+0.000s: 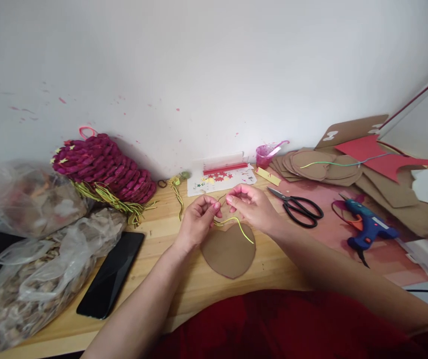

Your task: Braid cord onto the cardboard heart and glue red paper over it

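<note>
Both hands are raised close together above the far edge of a heart-shaped cardboard piece (228, 257) on the wooden table. My left hand (200, 219) is closed in a pinch on a thin cord. Opposite it, my right hand (249, 204) also pinches the cord between thumb and fingers. A small thin loop shows between the fingertips. The yellow-green cord (242, 229) trails from under the hands, and its free end lies over the heart's upper right. Exactly how the cord runs inside the fingers is hidden.
Black-handled scissors (299, 208) and a blue glue gun (371, 229) lie to the right, near stacked cardboard shapes (309, 164). Star stickers (221, 179) are at the back. On the left are a phone (111, 276), plastic bags (53, 269) and a magenta pinecone-like craft (105, 167).
</note>
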A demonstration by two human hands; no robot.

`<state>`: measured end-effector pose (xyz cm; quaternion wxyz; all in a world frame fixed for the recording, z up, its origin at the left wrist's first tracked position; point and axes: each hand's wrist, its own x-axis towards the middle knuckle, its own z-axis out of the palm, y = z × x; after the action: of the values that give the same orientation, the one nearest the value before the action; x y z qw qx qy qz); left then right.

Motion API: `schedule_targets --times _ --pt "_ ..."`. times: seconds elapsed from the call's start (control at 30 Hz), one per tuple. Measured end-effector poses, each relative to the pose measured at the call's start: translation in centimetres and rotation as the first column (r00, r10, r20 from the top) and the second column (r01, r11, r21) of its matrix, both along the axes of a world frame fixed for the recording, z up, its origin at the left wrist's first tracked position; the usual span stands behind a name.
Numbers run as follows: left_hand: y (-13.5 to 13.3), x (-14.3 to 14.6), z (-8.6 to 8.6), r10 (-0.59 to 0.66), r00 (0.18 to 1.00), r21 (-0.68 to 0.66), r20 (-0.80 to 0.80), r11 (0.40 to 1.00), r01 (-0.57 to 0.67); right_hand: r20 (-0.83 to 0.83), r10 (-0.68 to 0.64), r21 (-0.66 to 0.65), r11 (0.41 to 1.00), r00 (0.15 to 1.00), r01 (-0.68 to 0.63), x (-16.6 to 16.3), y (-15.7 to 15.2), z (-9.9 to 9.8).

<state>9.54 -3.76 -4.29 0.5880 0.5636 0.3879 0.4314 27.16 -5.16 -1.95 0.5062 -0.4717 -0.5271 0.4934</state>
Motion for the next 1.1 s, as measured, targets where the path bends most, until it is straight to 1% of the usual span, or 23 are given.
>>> schedule_targets --times 0.17,0.33,0.43,0.57,0.67,0.73,0.83,0.93,1.03,1.1 --pt "0.0 0.3 -0.3 0.002 0.999 -0.011 0.032 1.000 -0.001 -0.117 0.024 -0.027 0.999 0.993 -0.027 -0.1 0.2 -0.4" --pt "-0.2 0.6 -0.1 -0.001 0.999 -0.004 0.044 1.000 0.001 -0.140 0.034 -0.041 0.998 0.990 -0.040 -0.1 0.2 -0.7" --pt "-0.3 0.6 0.0 0.008 0.999 0.010 0.044 1.000 -0.009 -0.163 0.037 -0.080 0.996 0.986 -0.050 0.0 0.1 -0.6" --pt "-0.3 0.6 0.0 0.026 0.999 0.023 0.040 0.999 -0.027 -0.229 0.100 -0.162 0.977 0.968 -0.139 0.0 0.1 -0.7" --pt "-0.2 0.5 -0.1 0.029 0.999 0.028 0.035 0.999 -0.030 -0.293 0.187 -0.195 0.948 0.938 -0.250 -0.2 0.2 -1.1" --pt "-0.3 0.5 -0.1 0.023 0.999 0.033 0.032 0.999 -0.024 -0.324 0.214 -0.202 0.936 0.922 -0.288 -0.3 0.2 -1.4" --pt "-0.3 0.6 -0.1 0.020 1.000 0.043 0.016 0.999 -0.021 -0.337 0.166 -0.198 0.950 0.927 -0.242 -0.4 0.2 -1.7" --pt "-0.4 0.6 0.0 0.023 1.000 0.036 -0.007 0.999 -0.023 -0.314 0.116 -0.191 0.964 0.942 -0.182 -0.5 0.2 -1.7" --pt "-0.4 0.7 0.1 0.016 0.999 0.022 -0.033 1.000 -0.015 -0.306 0.098 -0.181 0.971 0.947 -0.158 -0.5 0.2 -1.6" --pt "-0.4 0.7 0.1 0.010 0.999 0.014 -0.040 1.000 -0.010 -0.332 0.081 -0.181 0.972 0.940 -0.148 -0.6 0.2 -1.5"
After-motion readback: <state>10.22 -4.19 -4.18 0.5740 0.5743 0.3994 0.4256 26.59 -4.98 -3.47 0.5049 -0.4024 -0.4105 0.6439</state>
